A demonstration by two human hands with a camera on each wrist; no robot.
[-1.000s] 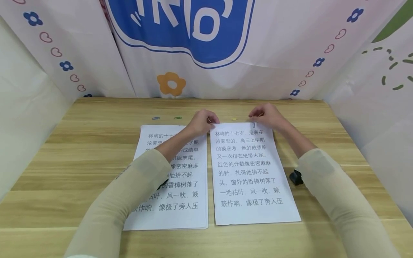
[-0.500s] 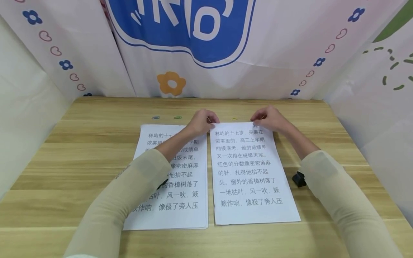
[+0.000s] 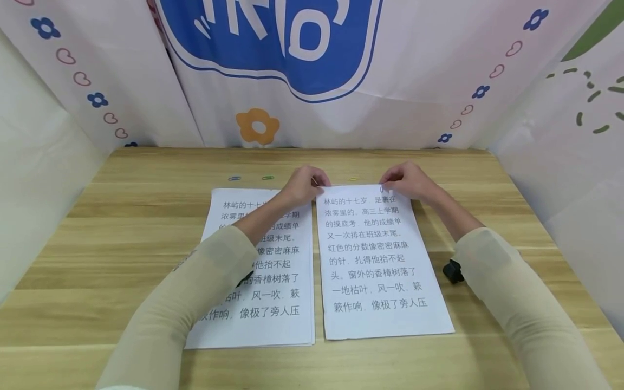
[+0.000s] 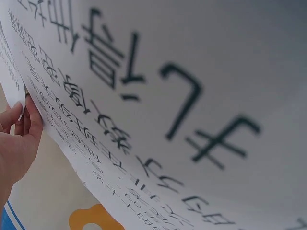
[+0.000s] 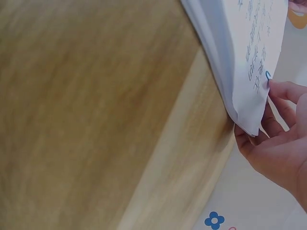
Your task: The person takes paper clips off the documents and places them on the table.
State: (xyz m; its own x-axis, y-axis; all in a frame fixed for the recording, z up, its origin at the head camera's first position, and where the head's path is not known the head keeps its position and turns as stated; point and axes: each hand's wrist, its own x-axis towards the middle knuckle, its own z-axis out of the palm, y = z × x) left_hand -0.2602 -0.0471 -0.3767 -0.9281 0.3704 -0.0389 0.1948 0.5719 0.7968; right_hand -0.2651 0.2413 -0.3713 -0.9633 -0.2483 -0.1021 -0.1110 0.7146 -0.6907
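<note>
On the right lies a stack of printed paper sheets [image 3: 375, 319]. My left hand [image 3: 303, 187] pinches its top left corner, with the thumb in front and fingers behind, as the left wrist view also shows. At the top right corner my right hand [image 3: 408, 180] pinches a blue paper clip [image 5: 268, 75] that sits over the top edge. In the right wrist view the thumb rests on the clip's end, and the other fingers are behind and under the sheets. How far the clip reaches behind the paper is hidden.
A second stack of printed sheets [image 3: 283, 330] lies on the left, partly under my left forearm. Behind the stacks are a blue paper clip [image 3: 235, 178], a green paper clip [image 3: 268, 177] and a yellow paper clip [image 3: 354, 179]. A printed cloth [image 3: 409, 124] hangs at the table's back edge.
My right hand has shifted slightly to the right and down along the top edge, and less of the clip shows in front of the paper. My left hand stays at its corner.
</note>
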